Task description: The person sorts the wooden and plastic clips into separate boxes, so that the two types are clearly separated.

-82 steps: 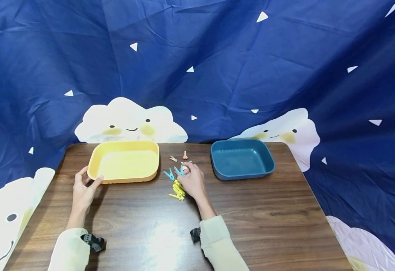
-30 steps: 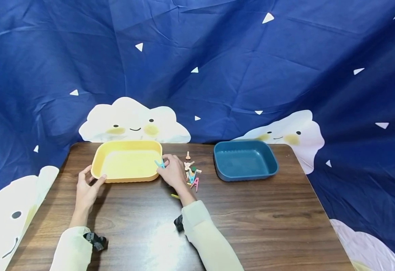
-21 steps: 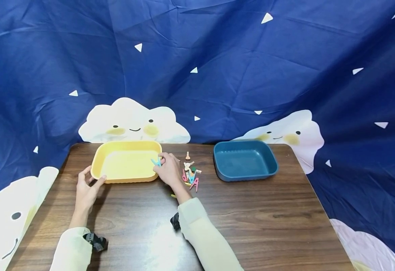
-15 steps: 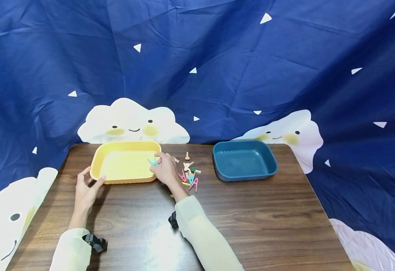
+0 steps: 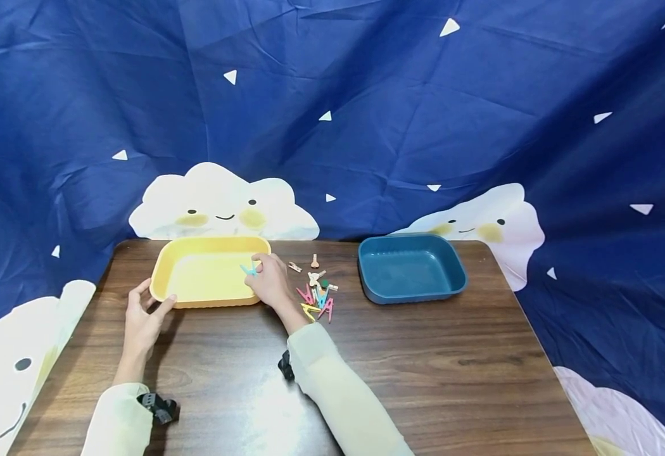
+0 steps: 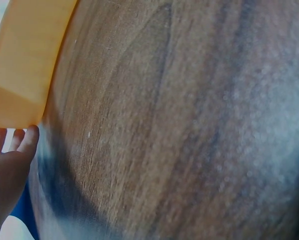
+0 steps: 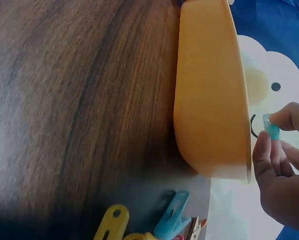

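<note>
My right hand [image 5: 270,282] pinches a light-blue clothespin [image 5: 249,270] between thumb and fingertips, over the right end of a yellow bin [image 5: 164,259]. In the right wrist view the clothespin [image 7: 271,129] shows just past the bin's rim. At the bin's near-left corner my left hand [image 5: 141,320] holds on, thumb at the front rim and fingers along the side. The left wrist view shows those fingertips against the bin's wall [image 6: 24,75]. Right of the bin lies a loose group of clothespins: a yellow one [image 5: 310,310], pink ones [image 5: 327,309], another blue one [image 5: 322,297] and small wooden ones [image 5: 315,277].
A dark-blue bin [image 5: 409,297] stands at the back right of the brown wooden table [image 5: 452,367]. Behind the table hangs a blue cloth [image 5: 367,126] with clouds and white triangles. One wooden clothespin [image 5: 315,261] lies near the back edge.
The right hand has moved left from the clothespin pile to over the yellow bin, carrying the light-blue clothespin. The left hand has stayed at the bin's corner.
</note>
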A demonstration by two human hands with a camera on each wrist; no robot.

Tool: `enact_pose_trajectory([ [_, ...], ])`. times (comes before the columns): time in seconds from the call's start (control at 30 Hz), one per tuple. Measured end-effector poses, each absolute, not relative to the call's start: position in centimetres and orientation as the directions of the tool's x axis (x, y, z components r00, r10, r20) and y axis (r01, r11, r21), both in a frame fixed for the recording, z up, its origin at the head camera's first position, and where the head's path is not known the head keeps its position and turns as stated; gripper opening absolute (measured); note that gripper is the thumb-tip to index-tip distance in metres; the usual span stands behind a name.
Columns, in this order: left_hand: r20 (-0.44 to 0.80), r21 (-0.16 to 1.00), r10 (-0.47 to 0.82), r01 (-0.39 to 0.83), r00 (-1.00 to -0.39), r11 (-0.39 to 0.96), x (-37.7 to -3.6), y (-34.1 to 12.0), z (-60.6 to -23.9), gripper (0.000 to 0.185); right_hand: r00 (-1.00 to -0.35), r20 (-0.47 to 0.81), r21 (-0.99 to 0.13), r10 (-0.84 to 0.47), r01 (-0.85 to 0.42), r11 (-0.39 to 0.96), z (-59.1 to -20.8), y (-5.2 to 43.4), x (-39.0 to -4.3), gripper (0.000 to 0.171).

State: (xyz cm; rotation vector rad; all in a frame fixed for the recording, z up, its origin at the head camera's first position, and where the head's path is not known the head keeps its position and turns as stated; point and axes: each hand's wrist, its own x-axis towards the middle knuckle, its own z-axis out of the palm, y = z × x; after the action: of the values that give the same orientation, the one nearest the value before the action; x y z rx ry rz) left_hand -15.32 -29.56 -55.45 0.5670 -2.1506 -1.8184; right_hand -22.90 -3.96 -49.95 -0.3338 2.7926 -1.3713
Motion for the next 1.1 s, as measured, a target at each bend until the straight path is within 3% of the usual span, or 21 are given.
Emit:
enact_pose_trajectory([
  [0.33, -0.056, 0.977, -0.465, -0.144, -0.884, 0.156, -15.2, -29.8, -55.6, 0.073, -0.957, 0.0, -0.762, -0.291, -0.188, 0.619, -50.3, -6.4, -23.5, 0.044],
  [0.7, -0.06, 0.984, -0.458, -0.13, -0.887, 0.123, -15.5, -29.6, -55.3, 0.072, -0.926, -0.092, -0.612, -0.367, -0.238, 0.754, -50.4, -8.2, -24.8, 0.036],
  [1.1, -0.046, 0.985, -0.455, -0.116, -0.889, 0.128, -15.3, -29.8, -55.6, 0.073, -0.935, -0.127, -0.604, -0.332, -0.193, 0.774, -51.0, -9.3, -25.2, 0.031],
])
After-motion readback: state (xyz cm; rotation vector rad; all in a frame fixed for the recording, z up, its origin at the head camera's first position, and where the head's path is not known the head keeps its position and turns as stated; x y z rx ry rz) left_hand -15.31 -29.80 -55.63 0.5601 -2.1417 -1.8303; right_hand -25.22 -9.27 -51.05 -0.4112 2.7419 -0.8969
